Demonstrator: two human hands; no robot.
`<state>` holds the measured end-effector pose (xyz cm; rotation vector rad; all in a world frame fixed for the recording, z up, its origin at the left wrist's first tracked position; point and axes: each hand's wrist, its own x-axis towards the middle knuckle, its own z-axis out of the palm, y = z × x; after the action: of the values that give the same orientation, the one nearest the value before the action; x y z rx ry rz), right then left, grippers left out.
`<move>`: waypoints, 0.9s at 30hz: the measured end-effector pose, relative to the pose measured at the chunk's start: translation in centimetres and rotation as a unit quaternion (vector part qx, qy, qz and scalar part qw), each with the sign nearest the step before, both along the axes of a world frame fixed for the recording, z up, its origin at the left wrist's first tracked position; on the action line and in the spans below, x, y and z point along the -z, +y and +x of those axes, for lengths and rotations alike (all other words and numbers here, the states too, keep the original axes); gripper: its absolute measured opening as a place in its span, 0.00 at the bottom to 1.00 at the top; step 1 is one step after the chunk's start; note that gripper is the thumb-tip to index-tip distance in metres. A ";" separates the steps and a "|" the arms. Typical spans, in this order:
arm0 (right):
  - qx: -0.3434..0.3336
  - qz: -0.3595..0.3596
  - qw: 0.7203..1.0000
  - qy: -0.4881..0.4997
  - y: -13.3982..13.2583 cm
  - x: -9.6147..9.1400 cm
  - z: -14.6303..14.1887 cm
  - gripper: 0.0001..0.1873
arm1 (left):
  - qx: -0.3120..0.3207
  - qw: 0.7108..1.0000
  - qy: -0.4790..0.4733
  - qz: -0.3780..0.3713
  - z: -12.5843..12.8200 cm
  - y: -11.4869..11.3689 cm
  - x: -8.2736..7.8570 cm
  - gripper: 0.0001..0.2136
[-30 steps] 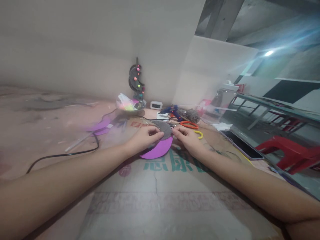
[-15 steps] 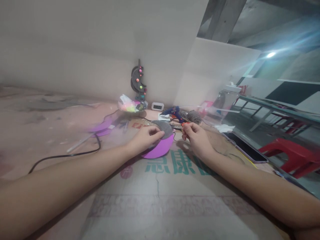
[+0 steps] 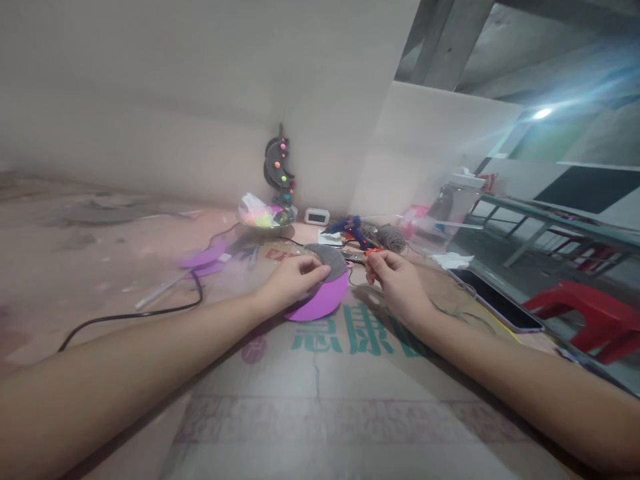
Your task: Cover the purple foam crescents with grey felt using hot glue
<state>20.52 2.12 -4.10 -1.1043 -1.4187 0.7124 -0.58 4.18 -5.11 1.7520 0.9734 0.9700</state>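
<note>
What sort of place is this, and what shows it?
Likely a craft workspace, perhaps a shared workshop: a blue glue gun, a ball of grey yarn and a cut purple piece are at the near worktop's middle, with another long table off to the right.

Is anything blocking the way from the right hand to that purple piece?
Nothing bulky visible; a thin dark strand lies on the cardboard between the right hand and the purple piece. The left hand touches the gray piece overlapping the purple one.
</note>
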 end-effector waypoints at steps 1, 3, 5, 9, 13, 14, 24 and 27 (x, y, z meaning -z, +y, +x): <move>-0.005 0.000 1.000 -0.002 0.0 0.0 0.0 0.16 | -0.002 1.000 0.002 0.000 0.0 0.0 0.0 0.15; -0.023 -0.001 1.000 -0.004 0.2 0.2 0.1 0.17 | -0.004 1.000 0.004 -0.002 0.0 0.0 -0.1 0.16; -0.043 -0.008 0.999 0.000 0.3 0.3 0.2 0.19 | -0.005 1.000 0.009 0.000 0.0 0.0 -0.2 0.16; -0.044 -0.034 0.998 -0.024 0.2 0.2 -0.2 0.22 | -0.003 0.999 0.031 0.040 0.0 -0.1 -0.3 0.15; -0.033 -0.029 0.992 -0.116 -0.5 -0.2 -0.9 0.19 | 0.019 0.997 0.047 0.059 0.0 -0.2 -0.3 0.15; -0.039 -0.022 0.990 -0.130 -0.6 -0.2 -1.0 0.18 | 0.019 0.997 0.049 0.065 0.0 -0.3 -0.3 0.15; -0.066 0.013 0.981 -0.183 -1.2 -0.4 -1.0 0.17 | 0.008 0.994 0.062 0.087 0.0 -0.7 -0.3 0.13; -0.065 0.002 0.981 -0.184 -1.2 -0.5 -1.1 0.17 | -0.002 0.993 0.068 0.093 0.1 -0.8 -0.5 0.13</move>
<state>19.47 0.95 -3.64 -1.1913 -1.8186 0.6158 -0.53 3.42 -4.62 1.9936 0.9991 0.9789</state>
